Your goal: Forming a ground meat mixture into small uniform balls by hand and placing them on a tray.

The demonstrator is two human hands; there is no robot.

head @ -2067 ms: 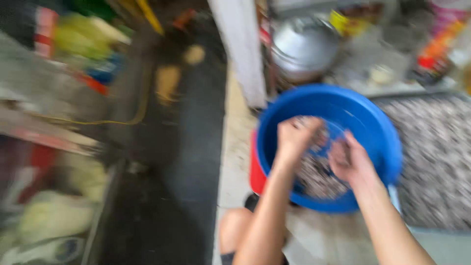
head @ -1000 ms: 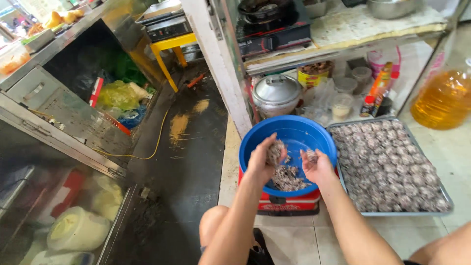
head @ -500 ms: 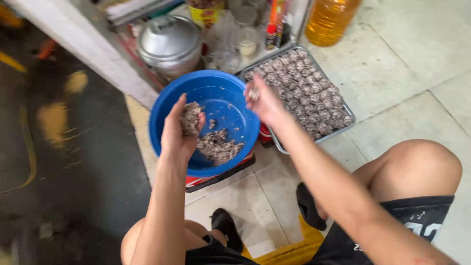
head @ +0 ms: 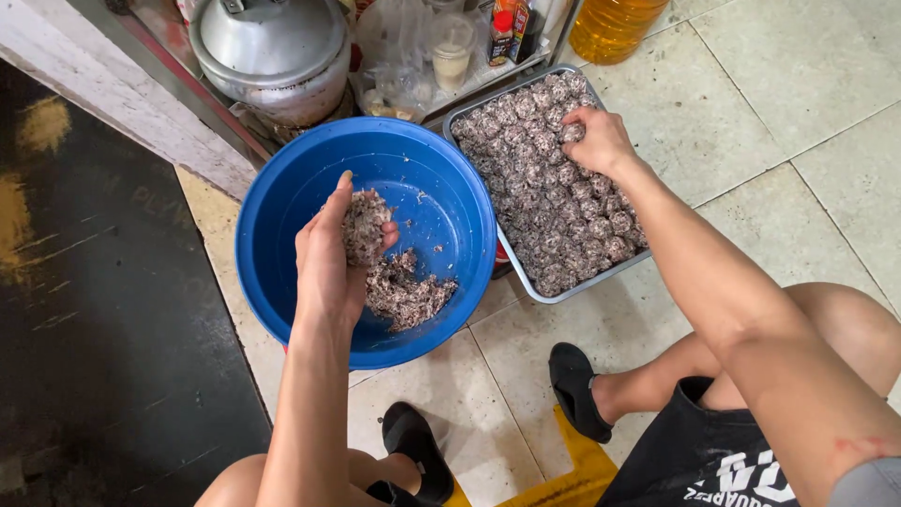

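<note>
Over blue basin (head: 282,216) — left fingers (head: 336,202) curled round mince clump (head: 364,225) | right fingers (head: 574,120) pinching meatball (head: 571,133) — on tray (head: 514,268)

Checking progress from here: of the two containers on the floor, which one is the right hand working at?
The grey metal tray of rolled balls: the right hand rests on its far rows. The blue basin holds loose mixture instead.
</note>
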